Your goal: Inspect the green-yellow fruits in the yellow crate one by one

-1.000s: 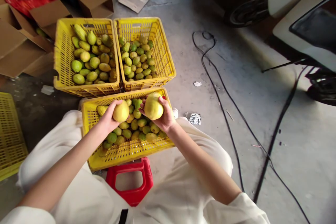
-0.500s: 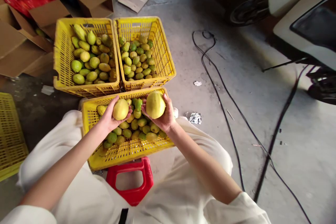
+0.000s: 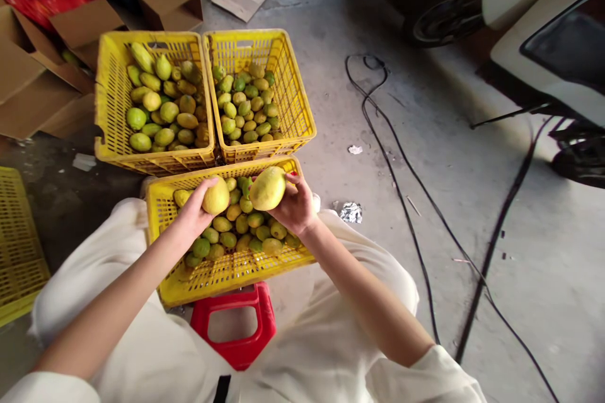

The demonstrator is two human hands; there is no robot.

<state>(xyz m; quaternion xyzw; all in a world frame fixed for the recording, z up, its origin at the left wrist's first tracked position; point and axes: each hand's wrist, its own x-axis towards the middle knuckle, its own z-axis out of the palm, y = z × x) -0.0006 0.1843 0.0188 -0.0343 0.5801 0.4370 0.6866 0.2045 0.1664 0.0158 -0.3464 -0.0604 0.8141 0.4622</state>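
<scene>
My left hand [image 3: 195, 208] is closed around a pale yellow lemon [image 3: 216, 196], its thumb over the top. In my right hand [image 3: 297, 208] is a bigger greenish-yellow lemon [image 3: 268, 189], lying tilted on the fingers with the thumb at its right end. Both hands hang over the near yellow crate [image 3: 189, 289], the two lemons a short gap apart. Loose lemons [image 3: 228, 240] in yellow and green lie inside that crate, some of them hidden behind my hands.
Two more yellow crates, a left one [image 3: 109, 94] and a right one [image 3: 297, 94], stand just beyond, holding fruit. A red plastic stool [image 3: 265, 327] shows between my legs. Cardboard boxes [image 3: 28, 94] are at left. Black cables [image 3: 406, 182] cross the floor at right, near a parked vehicle [image 3: 524, 31].
The lemon in my right hand has shifted left and turned from upright to tilted, as my right fingers changed their hold. My left hand still keeps its lemon in nearly the same place.
</scene>
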